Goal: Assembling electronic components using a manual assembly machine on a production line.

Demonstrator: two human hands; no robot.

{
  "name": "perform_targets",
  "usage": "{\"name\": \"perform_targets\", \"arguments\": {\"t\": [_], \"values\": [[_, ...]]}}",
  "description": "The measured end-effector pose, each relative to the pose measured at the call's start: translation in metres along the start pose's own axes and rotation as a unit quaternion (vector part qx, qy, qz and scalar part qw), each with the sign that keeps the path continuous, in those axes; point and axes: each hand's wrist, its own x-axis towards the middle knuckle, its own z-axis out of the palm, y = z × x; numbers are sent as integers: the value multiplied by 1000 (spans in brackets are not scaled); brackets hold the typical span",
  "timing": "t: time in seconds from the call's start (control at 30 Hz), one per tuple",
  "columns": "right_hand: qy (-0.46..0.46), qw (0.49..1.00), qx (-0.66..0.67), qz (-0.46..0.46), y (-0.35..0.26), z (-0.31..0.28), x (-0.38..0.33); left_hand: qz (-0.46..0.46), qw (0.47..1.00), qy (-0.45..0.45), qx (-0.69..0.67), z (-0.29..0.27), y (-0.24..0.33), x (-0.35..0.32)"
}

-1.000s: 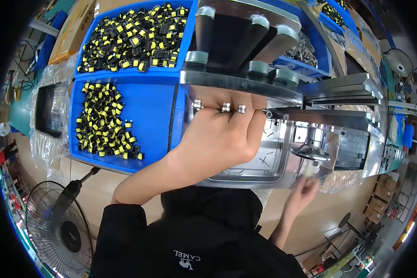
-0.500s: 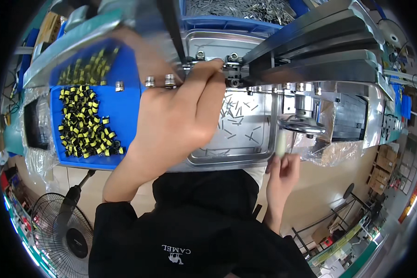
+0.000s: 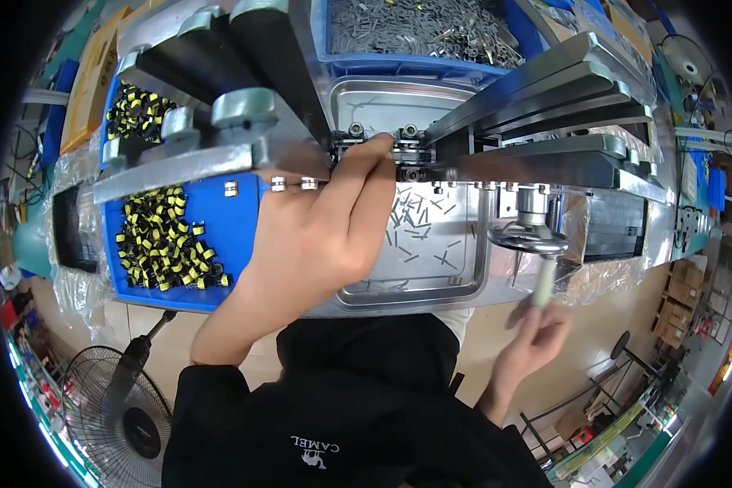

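At the centre my left hand [image 3: 317,236] reaches over a small metal fixture [image 3: 415,154] between the steel bars. Its fingers are pressed together with the tips at the fixture; whatever they pinch is hidden. Lower right, my right hand [image 3: 537,342] is closed round the pale handle [image 3: 544,281] of a shiny handwheel [image 3: 529,238]. Beneath the fixture lies a metal tray [image 3: 477,244] with scattered thin metal pins [image 3: 415,215]. To the left, a blue bin [image 3: 232,228] holds a heap of small black-and-yellow parts [image 3: 167,244].
Long steel bars [image 3: 537,89] fan out on the right, and more bars [image 3: 260,49] on the left hang over the blue bin. Behind the tray stands a blue crate [image 3: 415,67] full of small metal pieces. A black fan [image 3: 118,407] stands lower left.
My right hand and the wheel's handle have swung to the right. The blurred metal bars at left now show sharply in a different position. My left hand stays at the fixture.
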Motion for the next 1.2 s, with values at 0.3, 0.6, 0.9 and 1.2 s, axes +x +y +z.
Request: {"name": "perform_targets", "arguments": {"t": [0.3,0.6,0.9,1.2], "values": [[-108,986,-35,122,12,15,-18,34,999,12,16,4,-3,5],[-53,990,-90,99,44,-7,6,80,994,46,51,8,-9,2],[22,987,-148,-66,18,-4,-3,68,996,21,60,1,-6,1],[-61,985,-122,103,33,22,1,71,996,26,47,5,-7,3]]}}
